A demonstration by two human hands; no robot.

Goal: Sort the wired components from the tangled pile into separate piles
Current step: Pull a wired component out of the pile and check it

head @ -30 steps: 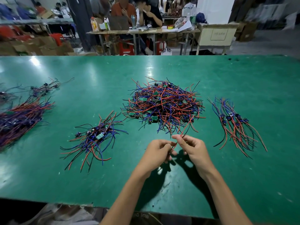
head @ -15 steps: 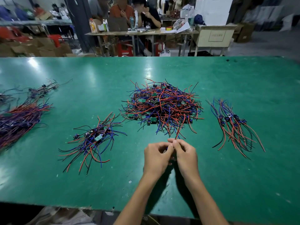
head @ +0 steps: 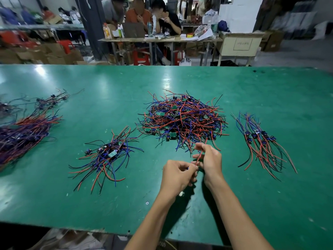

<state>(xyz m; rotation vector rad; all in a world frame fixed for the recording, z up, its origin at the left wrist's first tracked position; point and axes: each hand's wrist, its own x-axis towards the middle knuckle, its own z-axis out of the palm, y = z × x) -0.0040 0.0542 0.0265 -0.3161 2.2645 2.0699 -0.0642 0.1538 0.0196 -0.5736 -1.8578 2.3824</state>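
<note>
A tangled pile (head: 182, 120) of red, blue and black wired components with small green boards lies mid-table. Just in front of it my left hand (head: 177, 175) and my right hand (head: 210, 159) hold one wired component between them; its red wire (head: 199, 156) runs up through my right fingers toward the pile, and the component's body is hidden in my left fist. A sorted pile (head: 106, 156) with a green board lies to the left. Another sorted pile (head: 261, 143) of blue-bodied components lies to the right.
The green table (head: 108, 204) has its near edge close to my forearms. A large bundle of wires (head: 23, 134) and a smaller bunch (head: 52, 101) lie at the far left. Beyond the table, people sit at a cluttered workbench (head: 158, 39).
My hands have stayed together just in front of the tangled pile. The right hand now stands higher than the left, with the red wire drawn out between them.
</note>
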